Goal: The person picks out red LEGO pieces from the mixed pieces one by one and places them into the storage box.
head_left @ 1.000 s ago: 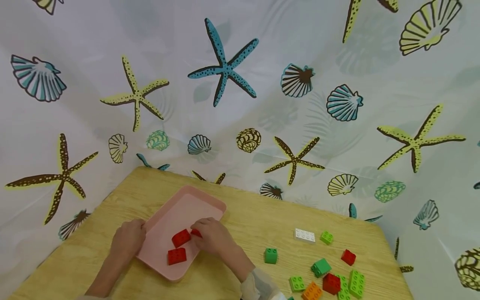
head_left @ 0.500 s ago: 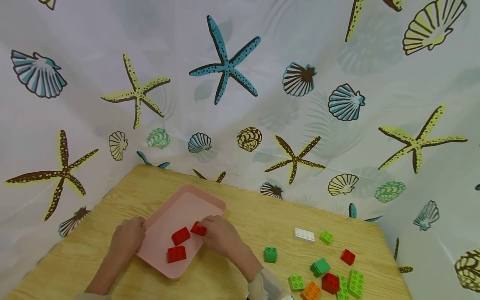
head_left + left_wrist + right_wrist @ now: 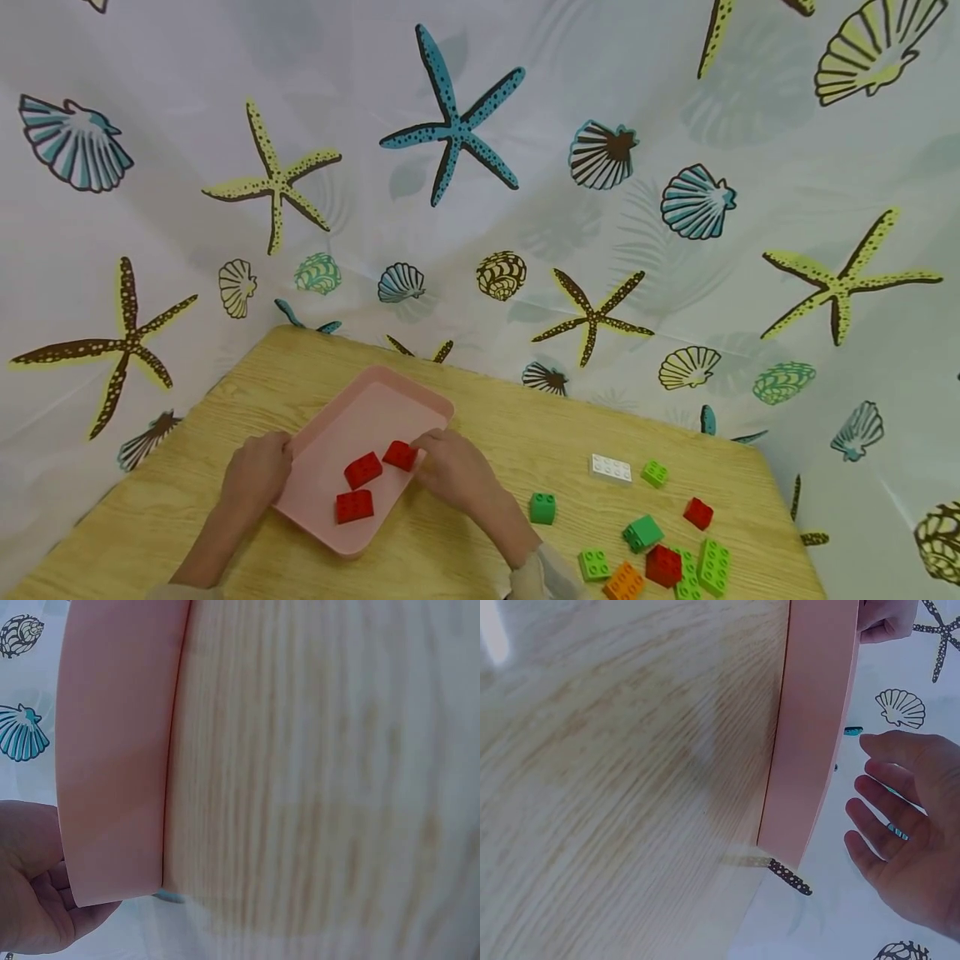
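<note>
A pink tray (image 3: 330,433) lies on the table with three red toy bricks in it: one near its front end (image 3: 354,506), one in the middle (image 3: 363,470) and one by its right side (image 3: 401,455). My left hand (image 3: 257,475) grips the tray's left rim; the left wrist view shows its fingers (image 3: 56,889) at the tray wall. Over the right rim, my right hand (image 3: 457,471) has its fingertips beside the rightmost red brick. In the right wrist view the right hand (image 3: 911,817) has spread, loosely bent fingers with nothing between them.
On the right of the table (image 3: 510,425) lie loose bricks: a white one (image 3: 611,468), an orange one (image 3: 624,582), red ones (image 3: 698,513) and several green ones (image 3: 543,507). A curtain (image 3: 480,208) printed with shells and starfish hangs behind the table and at its sides.
My right hand has let go of the rightmost red brick and drawn back slightly to the right. The left hand stays on the tray rim.
</note>
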### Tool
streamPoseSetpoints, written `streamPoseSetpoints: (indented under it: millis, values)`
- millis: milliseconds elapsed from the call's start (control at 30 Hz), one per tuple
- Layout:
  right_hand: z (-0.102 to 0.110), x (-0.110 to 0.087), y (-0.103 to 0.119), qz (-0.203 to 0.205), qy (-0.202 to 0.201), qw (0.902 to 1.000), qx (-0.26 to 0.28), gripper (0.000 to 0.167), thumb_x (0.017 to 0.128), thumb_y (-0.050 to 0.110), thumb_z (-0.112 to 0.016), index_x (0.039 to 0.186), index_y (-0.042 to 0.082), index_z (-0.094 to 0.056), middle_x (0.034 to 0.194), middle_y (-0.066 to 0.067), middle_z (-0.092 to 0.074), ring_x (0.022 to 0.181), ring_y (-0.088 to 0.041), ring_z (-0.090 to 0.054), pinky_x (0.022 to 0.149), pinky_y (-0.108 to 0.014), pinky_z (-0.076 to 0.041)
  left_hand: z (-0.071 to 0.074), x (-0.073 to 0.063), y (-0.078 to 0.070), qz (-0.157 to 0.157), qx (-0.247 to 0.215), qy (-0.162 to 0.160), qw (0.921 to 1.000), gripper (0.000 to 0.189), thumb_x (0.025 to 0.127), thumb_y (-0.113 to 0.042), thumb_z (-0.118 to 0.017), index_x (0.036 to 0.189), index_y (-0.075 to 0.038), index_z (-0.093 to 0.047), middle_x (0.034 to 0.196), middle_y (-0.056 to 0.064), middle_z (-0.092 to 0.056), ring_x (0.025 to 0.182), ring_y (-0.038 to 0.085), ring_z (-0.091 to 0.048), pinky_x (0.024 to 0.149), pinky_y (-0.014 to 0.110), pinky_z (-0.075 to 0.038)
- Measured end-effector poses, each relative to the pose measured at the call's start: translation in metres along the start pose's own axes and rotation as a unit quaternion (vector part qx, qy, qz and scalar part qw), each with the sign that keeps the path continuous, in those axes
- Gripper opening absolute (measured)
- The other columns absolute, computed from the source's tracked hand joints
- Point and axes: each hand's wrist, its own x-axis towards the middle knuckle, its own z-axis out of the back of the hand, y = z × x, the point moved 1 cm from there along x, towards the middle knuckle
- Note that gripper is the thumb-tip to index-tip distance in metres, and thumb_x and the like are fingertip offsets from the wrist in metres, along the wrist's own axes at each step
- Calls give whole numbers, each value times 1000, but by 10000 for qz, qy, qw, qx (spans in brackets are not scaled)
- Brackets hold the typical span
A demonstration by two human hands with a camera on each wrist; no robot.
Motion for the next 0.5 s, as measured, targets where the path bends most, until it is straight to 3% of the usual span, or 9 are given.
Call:
streamPoseSetpoints:
  millis: [200, 500]
  values:
    - [6, -4, -2, -185, 104, 9998, 34, 29, 91, 19, -73, 117, 8, -70, 117, -3, -67, 111, -18, -60, 96, -30, -47, 0, 0, 0, -72, 48, -84, 9999, 24, 94, -1, -54, 70, -6, -59, 62, 8, -57, 56, 27, -55, 47, 45, -44]
    - [12, -15, -7, -147, 52, 9997, 168, 28, 90, 17, -75, 116, 7, -70, 121, -4, -66, 112, -21, -61, 94, -33, -49, 0, 0, -1, -26, 31, -55, 10000, 21, 94, 0, -54, 76, -3, -63, 64, 11, -59, 56, 28, -56, 47, 45, -45]
